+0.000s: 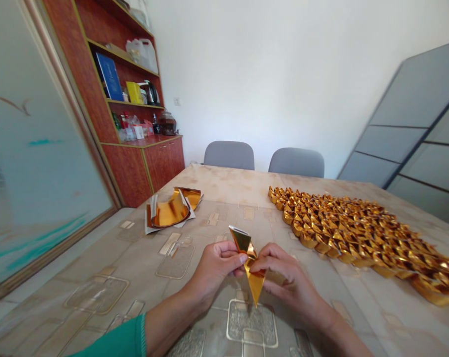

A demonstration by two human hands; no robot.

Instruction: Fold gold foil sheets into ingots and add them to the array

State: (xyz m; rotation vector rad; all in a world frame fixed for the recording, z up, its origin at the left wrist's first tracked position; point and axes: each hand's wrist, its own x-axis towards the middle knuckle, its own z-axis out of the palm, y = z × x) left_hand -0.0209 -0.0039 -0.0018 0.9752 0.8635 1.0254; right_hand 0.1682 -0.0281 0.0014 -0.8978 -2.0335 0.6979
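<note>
Between my two hands, just above the table, is a partly folded sheet of gold foil paper. One pointed end aims down toward me, and the other end slants up to the left with a pale edge showing. My left hand pinches its left side between thumb and fingers. On the right side, my right hand grips the paper with thumb below and fingers over the fold. Curled loose sheets of gold foil paper lie in a stack to the far left of my hands.
Rows of folded gold paper pieces cover the right side of the patterned table. Two grey chairs stand at the far edge by the white wall. A reddish wooden cabinet is at the back left, beside a frosted glass door.
</note>
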